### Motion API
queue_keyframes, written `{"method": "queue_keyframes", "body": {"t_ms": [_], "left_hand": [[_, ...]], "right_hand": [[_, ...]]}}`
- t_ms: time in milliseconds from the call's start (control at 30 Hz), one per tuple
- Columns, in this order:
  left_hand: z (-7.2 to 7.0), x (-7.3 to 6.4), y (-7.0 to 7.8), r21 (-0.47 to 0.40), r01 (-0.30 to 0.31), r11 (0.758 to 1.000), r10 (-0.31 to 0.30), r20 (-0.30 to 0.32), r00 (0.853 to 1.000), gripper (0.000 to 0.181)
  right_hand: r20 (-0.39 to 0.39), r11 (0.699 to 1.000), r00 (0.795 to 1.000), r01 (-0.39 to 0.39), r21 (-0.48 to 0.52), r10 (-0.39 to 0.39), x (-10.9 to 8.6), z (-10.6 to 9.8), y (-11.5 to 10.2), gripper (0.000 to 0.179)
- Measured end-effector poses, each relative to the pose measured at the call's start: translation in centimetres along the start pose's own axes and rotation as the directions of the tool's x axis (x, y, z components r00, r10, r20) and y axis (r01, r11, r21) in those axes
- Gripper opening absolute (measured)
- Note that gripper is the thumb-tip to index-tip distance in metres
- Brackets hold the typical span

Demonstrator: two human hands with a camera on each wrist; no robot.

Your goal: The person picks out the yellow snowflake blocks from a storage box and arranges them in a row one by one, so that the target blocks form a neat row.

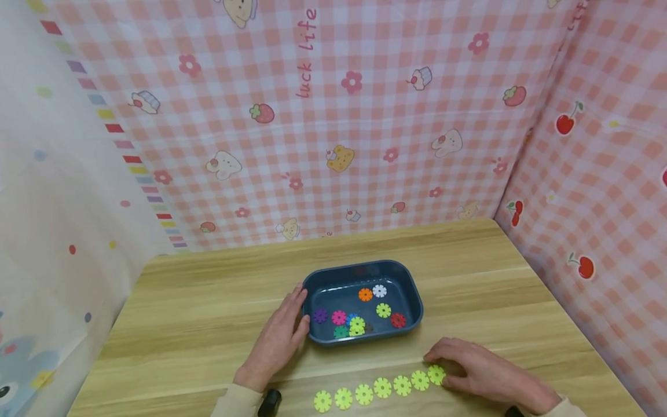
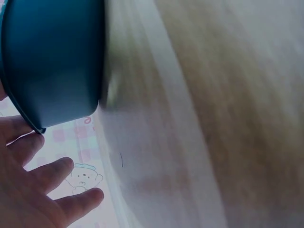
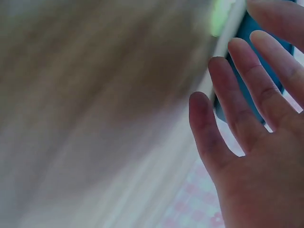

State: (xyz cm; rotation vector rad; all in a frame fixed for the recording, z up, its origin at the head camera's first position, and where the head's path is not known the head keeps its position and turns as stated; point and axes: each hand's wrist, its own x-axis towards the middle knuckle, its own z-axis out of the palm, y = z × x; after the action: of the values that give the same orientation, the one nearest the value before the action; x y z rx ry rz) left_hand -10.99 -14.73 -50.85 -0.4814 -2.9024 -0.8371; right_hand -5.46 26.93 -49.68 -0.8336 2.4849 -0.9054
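A dark blue rectangular tray (image 1: 359, 341) stands on the table with several small notched snowflake discs inside, among them an orange disc (image 1: 365, 295), a white disc (image 1: 379, 291) and a red disc (image 1: 398, 320). My left hand (image 1: 278, 339) rests against the tray's left wall, fingers extended along its rim. In front of the tray lies a slanting row of several yellow-green discs (image 1: 383, 387). At its right end my right hand (image 1: 476, 370) has thumb and forefinger on either side of the last disc (image 1: 436, 375). Its other fingers (image 3: 228, 90) are loosely spread in the right wrist view.
The wood-grain table (image 1: 208, 301) meets a pink checked cloth (image 1: 312, 145) at the back and another cloth (image 1: 599, 191) on the right. A pale dotted curtain (image 1: 68, 202) hangs on the left. More discs, such as a purple disc (image 1: 320, 315), lie toward the tray's near left corner.
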Motion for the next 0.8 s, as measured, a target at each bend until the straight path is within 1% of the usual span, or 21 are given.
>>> {"method": "queue_keyframes", "body": {"t_ms": [100,133,200,267,367,467,600,667,733,800], "left_hand": [[-0.1,0.0,0.1,-0.004,0.006,1.000,-0.006,0.003,1.000,0.057],[-0.1,0.0,0.1,-0.006,0.007,1.000,-0.007,0.004,1.000,0.057],[-0.1,0.0,0.1,-0.008,0.007,1.000,-0.007,0.003,1.000,0.057],[0.0,0.0,0.1,-0.009,0.003,1.000,-0.003,0.001,1.000,0.057],[0.1,0.0,0.0,-0.009,-0.003,1.000,0.003,-0.007,1.000,0.056],[0.1,0.0,0.0,-0.013,-0.004,1.000,0.003,-0.012,1.000,0.056],[0.1,-0.1,0.1,-0.015,0.008,1.000,-0.008,-0.007,1.000,0.056],[0.0,-0.1,0.2,-0.018,0.015,1.000,-0.015,0.001,1.000,0.056],[0.0,0.0,0.2,-0.019,0.021,1.000,-0.021,0.008,1.000,0.056],[0.0,0.0,0.2,-0.020,0.027,0.999,-0.027,0.014,1.000,0.057]], "right_hand": [[-0.014,1.000,1.000,0.015,-0.005,-0.015,0.4,-0.6,-0.5,0.028],[-0.030,1.000,0.999,0.029,-0.008,-0.029,0.6,-0.8,-0.8,0.027],[-0.081,0.996,0.993,0.082,-0.033,-0.084,0.9,-1.3,-1.4,0.024],[-0.145,0.990,0.980,0.126,-0.063,-0.134,1.3,-1.8,-2.1,0.022],[-0.241,0.979,0.950,0.181,-0.094,-0.199,2.2,-2.4,-3.1,0.021],[-0.301,0.971,0.923,0.218,-0.100,-0.238,3.4,-2.8,-3.9,0.018],[-0.331,0.960,0.901,0.260,-0.106,-0.281,5.3,-2.9,-4.6,0.016],[-0.342,0.955,0.892,0.268,-0.127,-0.295,6.3,-2.8,-4.8,0.015],[-0.348,0.951,0.885,0.278,-0.139,-0.309,7.2,-2.7,-5.0,0.015],[-0.347,0.950,0.886,0.272,-0.152,-0.309,8.0,-2.6,-5.1,0.013]]}}
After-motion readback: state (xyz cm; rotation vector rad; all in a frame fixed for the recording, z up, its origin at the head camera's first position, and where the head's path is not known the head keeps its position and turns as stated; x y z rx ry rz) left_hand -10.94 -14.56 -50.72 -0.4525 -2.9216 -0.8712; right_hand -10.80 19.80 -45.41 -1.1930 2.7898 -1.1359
